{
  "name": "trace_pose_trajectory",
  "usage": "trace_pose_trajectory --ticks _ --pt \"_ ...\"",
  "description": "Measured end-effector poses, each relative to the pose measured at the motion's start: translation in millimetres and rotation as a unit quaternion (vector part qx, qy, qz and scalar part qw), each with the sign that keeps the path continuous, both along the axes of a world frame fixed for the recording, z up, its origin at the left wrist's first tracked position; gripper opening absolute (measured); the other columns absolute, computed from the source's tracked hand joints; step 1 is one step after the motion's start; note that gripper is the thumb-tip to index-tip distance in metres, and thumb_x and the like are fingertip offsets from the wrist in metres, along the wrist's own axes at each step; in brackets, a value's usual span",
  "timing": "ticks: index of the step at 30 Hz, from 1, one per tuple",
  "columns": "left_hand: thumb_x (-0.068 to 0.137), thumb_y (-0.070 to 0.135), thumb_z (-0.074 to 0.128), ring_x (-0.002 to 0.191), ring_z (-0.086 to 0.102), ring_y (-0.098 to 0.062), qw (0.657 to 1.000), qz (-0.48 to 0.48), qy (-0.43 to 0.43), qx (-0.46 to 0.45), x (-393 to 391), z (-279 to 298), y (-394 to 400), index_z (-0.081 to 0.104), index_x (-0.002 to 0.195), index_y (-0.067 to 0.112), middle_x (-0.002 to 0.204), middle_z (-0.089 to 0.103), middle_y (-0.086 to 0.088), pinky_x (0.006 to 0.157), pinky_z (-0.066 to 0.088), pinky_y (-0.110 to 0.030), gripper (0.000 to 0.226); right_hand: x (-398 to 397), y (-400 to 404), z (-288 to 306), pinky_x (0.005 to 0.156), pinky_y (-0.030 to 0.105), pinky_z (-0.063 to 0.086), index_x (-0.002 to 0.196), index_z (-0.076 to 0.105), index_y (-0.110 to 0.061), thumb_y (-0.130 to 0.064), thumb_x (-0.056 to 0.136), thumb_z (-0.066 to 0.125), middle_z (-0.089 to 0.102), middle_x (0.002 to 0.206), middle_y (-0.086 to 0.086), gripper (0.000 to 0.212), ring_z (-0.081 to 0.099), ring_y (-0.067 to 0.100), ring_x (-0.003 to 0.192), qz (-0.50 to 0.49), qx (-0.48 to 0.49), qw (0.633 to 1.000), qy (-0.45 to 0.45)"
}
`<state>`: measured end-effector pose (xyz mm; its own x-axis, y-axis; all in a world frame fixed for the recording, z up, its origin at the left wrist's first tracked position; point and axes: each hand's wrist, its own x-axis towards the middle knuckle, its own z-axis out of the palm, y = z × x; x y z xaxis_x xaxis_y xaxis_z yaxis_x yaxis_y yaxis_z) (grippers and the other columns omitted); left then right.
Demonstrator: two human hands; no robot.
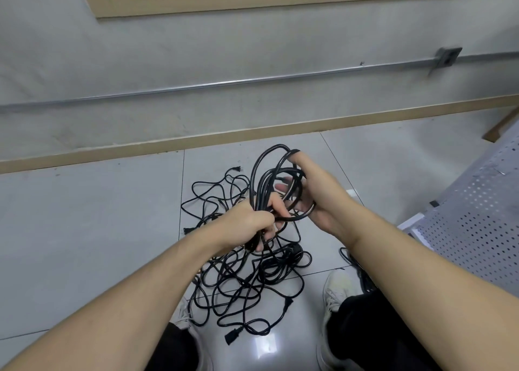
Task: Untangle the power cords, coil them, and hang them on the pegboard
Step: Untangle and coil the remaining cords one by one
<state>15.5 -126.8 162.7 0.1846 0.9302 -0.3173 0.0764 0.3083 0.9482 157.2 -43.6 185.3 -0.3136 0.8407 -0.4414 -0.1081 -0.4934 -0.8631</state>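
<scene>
Two hands, left (247, 224) and right (317, 193), together hold one coil (269, 174) of black cord. One tangled pile (247, 275) of black cords lies on the floor; the number of cords cannot be told. Two white shoes, one (337, 289) beside the pile, one (182, 314) nearer left.

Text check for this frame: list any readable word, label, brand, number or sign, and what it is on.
None can be read.
Wall box: dark face, blurred, no marking legible.
Plugs on the cords on the floor: no print can be made out.
Coil held by the left hand and right hand: plain black, no lettering visible.
Perforated panel: only holes.
Shoes: no logo can be made out.
</scene>
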Motion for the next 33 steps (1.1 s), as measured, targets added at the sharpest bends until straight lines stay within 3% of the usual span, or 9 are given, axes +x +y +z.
trace_pose_trajectory --ticks 3,10,13,16,21,25,28,31,33 --pt "0.065 0.01 0.049 0.057 0.047 -0.013 1.0 -0.001 0.008 -0.009 7 3 -4 0.066 0.087 0.029 0.069 0.054 -0.004 0.049 0.041 -0.026 0.033 1 2 3 0.059 0.031 0.056 0.142 0.047 -0.019 -0.027 0.09 0.071 0.071 0.11 0.004 0.058 0.075 0.013 0.088 -0.015 0.026 0.999 0.015" --pt "0.09 -0.011 0.051 0.069 0.07 -0.014 0.994 0.108 -0.027 0.008 8 3 -2 0.039 0.127 0.014 0.099 0.064 -0.009 0.047 0.049 -0.026 0.045 3 1 7 0.053 0.027 0.055 0.144 0.043 -0.023 -0.015 0.091 0.074 0.071 0.08 -0.001 0.062 0.062 0.008 0.055 -0.059 0.04 0.996 0.06" --pt "0.078 -0.008 0.054 0.086 0.075 -0.025 0.988 0.13 -0.089 0.001 10 -2 -4 0.047 0.128 0.015 0.109 0.071 0.003 0.053 0.059 -0.033 0.056 4 0 8 0.047 0.026 0.047 0.137 0.05 -0.027 -0.015 0.094 0.069 0.058 0.072 0.001 0.048 0.052 0.01 0.047 -0.048 0.082 0.994 0.049" --pt "0.068 -0.004 0.051 0.102 0.074 -0.025 0.985 0.116 -0.125 -0.008 14 -4 -5 0.063 0.124 0.016 0.117 0.072 0.002 0.067 0.063 -0.038 0.06 4 1 9 0.04 0.023 0.038 0.135 0.049 -0.027 -0.011 0.097 0.065 0.043 0.057 -0.002 0.044 0.036 0.012 0.04 -0.011 0.11 0.989 0.096" --pt "0.062 -0.005 0.054 0.117 0.068 -0.029 0.981 0.143 -0.134 0.007 24 -6 -5 0.066 0.1 0.018 0.119 0.074 -0.001 0.103 0.052 -0.053 0.046 5 6 14 0.036 0.021 0.033 0.132 0.05 -0.023 -0.01 0.096 0.066 0.044 0.059 0.0 0.042 0.027 0.011 0.035 -0.021 0.121 0.992 0.037" --pt "0.062 0.004 0.053 0.106 0.057 -0.016 0.995 0.072 -0.037 0.061 28 5 -7 0.057 0.079 0.026 0.123 0.07 0.011 0.082 0.039 -0.037 0.029 8 16 13 0.034 0.02 0.026 0.119 0.057 -0.019 -0.009 0.092 0.071 0.06 0.09 0.009 0.032 0.026 0.009 0.039 -0.03 0.045 0.997 0.048" --pt "0.066 0.002 0.05 0.1 0.066 -0.006 0.997 -0.001 -0.034 0.065 26 9 -7 0.036 0.076 0.019 0.093 0.072 0.013 0.085 0.042 -0.038 0.024 12 15 14 0.03 0.016 0.023 0.107 0.057 -0.013 -0.01 0.094 0.068 0.056 0.059 -0.002 0.017 0.026 0.005 0.034 -0.018 -0.023 0.996 0.09" --pt "0.072 -0.002 0.049 0.099 0.074 -0.032 0.993 -0.036 -0.109 0.027 29 8 -11 0.035 0.079 0.017 0.102 0.069 -0.009 0.098 0.047 -0.048 0.025 15 10 16 0.029 0.012 0.019 0.09 0.057 -0.012 -0.011 0.098 0.062 0.038 0.049 -0.006 0.01 0.023 0.003 0.032 -0.004 -0.082 0.988 0.13" --pt "0.078 -0.004 0.051 0.078 0.067 -0.029 0.98 -0.03 -0.195 -0.004 32 7 -12 0.041 0.08 0.016 0.101 0.062 -0.013 0.085 0.053 -0.049 0.022 14 10 17 0.029 0.011 0.019 0.089 0.056 -0.012 -0.009 0.1 0.06 0.041 0.05 -0.005 0.012 0.023 0.003 0.033 -0.005 -0.074 0.988 0.133"
